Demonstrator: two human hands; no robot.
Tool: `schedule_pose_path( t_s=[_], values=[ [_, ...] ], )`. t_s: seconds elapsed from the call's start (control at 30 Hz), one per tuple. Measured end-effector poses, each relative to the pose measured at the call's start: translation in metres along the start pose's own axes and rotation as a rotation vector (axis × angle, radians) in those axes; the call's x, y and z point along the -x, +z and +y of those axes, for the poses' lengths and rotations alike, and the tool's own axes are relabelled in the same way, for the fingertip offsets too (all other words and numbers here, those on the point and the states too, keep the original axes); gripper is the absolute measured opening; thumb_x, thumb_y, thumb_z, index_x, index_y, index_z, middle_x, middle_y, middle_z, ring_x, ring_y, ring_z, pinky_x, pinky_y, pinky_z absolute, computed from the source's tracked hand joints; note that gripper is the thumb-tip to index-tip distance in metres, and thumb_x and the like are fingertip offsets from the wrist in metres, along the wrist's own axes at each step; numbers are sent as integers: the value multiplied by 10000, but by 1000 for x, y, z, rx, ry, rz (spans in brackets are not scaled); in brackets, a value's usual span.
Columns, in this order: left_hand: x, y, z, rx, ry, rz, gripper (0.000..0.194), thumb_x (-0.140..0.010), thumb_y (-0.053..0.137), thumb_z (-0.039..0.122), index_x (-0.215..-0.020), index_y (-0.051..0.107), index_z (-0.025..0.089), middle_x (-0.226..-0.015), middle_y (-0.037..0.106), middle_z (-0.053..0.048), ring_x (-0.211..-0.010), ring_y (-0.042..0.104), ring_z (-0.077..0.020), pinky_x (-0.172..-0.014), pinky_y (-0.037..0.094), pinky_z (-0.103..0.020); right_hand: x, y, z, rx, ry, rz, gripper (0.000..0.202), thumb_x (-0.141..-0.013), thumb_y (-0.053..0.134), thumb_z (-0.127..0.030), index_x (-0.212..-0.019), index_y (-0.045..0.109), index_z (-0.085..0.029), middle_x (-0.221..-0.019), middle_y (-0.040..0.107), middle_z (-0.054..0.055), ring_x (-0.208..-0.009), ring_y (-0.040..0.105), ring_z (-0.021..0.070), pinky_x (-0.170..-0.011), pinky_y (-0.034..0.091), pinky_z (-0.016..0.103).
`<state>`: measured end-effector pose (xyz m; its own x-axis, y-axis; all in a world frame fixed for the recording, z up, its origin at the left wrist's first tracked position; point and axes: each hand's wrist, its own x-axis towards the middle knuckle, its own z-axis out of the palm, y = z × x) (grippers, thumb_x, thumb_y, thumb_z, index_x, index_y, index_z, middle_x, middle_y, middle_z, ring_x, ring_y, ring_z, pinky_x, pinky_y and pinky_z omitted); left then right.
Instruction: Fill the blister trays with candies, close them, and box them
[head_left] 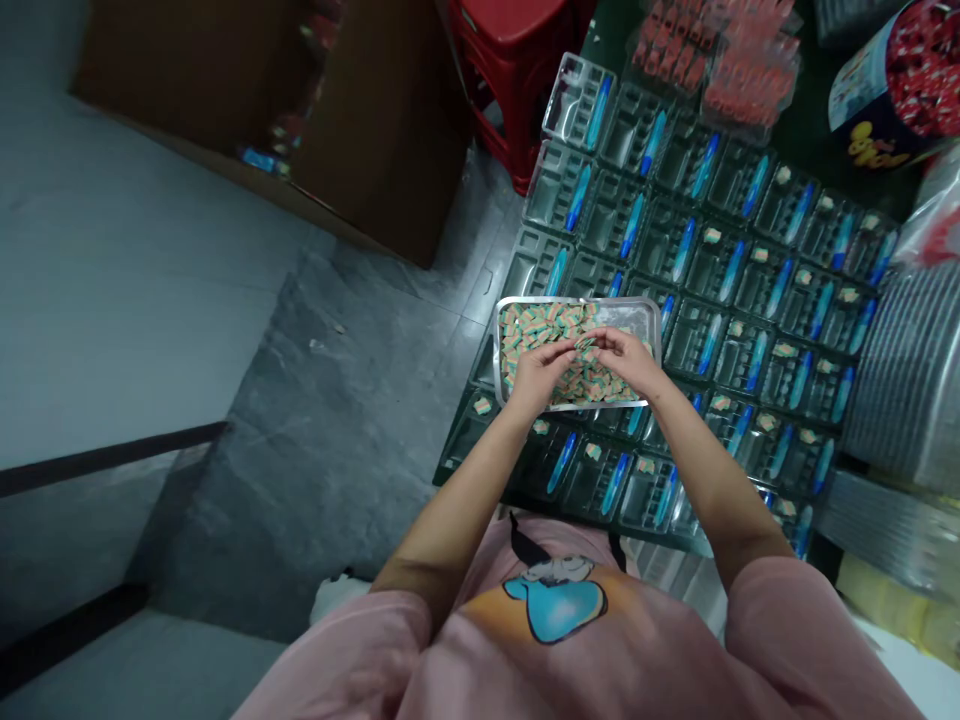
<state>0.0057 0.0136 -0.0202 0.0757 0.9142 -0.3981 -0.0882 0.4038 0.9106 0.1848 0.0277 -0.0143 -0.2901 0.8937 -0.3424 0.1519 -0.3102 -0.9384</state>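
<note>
Clear blister trays [551, 190] with blue pens [578, 198] surround the metal tray [634, 317]. Your left hand [536, 378] and right hand [628, 362] meet above the metal tray, fingertips pinching striped pieces [584, 342] over its heap. Risk: a loose pinch could drop pieces outside its rim. Held pieces look roughly crosswise, parallel to its long side; exact pointing unclear.

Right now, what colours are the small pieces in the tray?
The pieces are orange and green, seen best in the head view.
</note>
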Motion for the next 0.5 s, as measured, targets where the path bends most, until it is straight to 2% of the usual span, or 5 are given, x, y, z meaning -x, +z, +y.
schedule_pose_path(
  t_s=[0.17, 0.23, 0.4, 0.5],
  values=[
    [-2, 3, -8, 78, -59, 47, 265, -683, 773, 373, -849, 755, 167, -831, 737, -38, -787, 667, -170, -813, 521, -321, 4, 4, 8, 20, 29, 38, 355, -798, 598, -356, -1124, 622, -217, -899, 674, 12, -836, 638, 160, -776, 539, 319],
    [-5, 3, -9, 77, -63, 86, 268, -709, 751, 382, -859, 743, 161, -812, 718, -37, -752, 654, -156, -783, 520, -309, 6, 4, 11, -9, 44, 83, 383, -793, 613, -376, -1143, 592, -223, -862, 656, 3, -803, 634, 151, -741, 543, 301],
    [2, 2, 3, -49, 74, 164, 451, -716, 757, 288, -1153, 688, 199, -1163, 666, -94, -970, 646, -181, -875, 515, -315, 10, 5, 11, -55, 11, 134, 329, -769, 654, -410, -1027, 595, -215, -914, 658, 25, -866, 641, 156, -787, 549, 310],
    [14, 7, 9, 56, 14, 95, 454, -716, 770, 343, -1139, 691, 197, -1124, 679, -93, -1005, 649, -202, -900, 517, -344, 12, 10, 7, -54, -34, 149, 281, -775, 652, -406, -973, 617, -210, -924, 663, 27, -878, 638, 157, -827, 538, 325]
  ],
)
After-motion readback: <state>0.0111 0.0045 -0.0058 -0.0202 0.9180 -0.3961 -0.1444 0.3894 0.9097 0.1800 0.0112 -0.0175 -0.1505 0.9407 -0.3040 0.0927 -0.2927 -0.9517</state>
